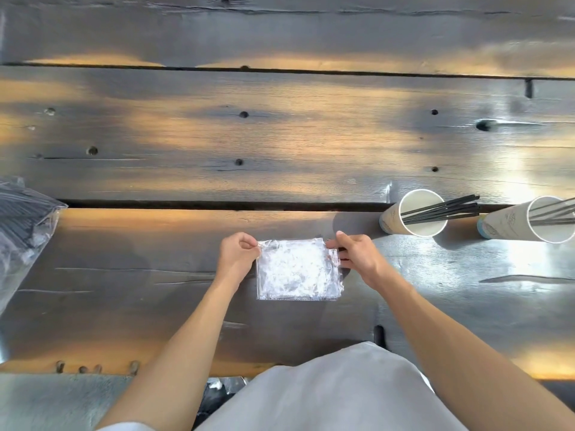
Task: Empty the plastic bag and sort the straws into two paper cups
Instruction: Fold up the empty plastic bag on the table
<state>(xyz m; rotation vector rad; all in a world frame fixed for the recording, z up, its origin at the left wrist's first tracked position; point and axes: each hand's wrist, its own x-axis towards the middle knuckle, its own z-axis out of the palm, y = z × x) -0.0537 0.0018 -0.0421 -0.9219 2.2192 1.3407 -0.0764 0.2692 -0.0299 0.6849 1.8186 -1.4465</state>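
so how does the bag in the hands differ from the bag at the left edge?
The folded bag is flat, small and looks empty; the left bag is bulky and holds dark straws. The folded bag is pinched at its top corners by the left hand and right hand; the left bag lies untouched. Both are clear plastic on the table.

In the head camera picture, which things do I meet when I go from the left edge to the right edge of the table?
Bag of black straws → left hand → folded clear plastic bag → right hand → first paper cup with black straws → second paper cup with straws, cut by the right edge.
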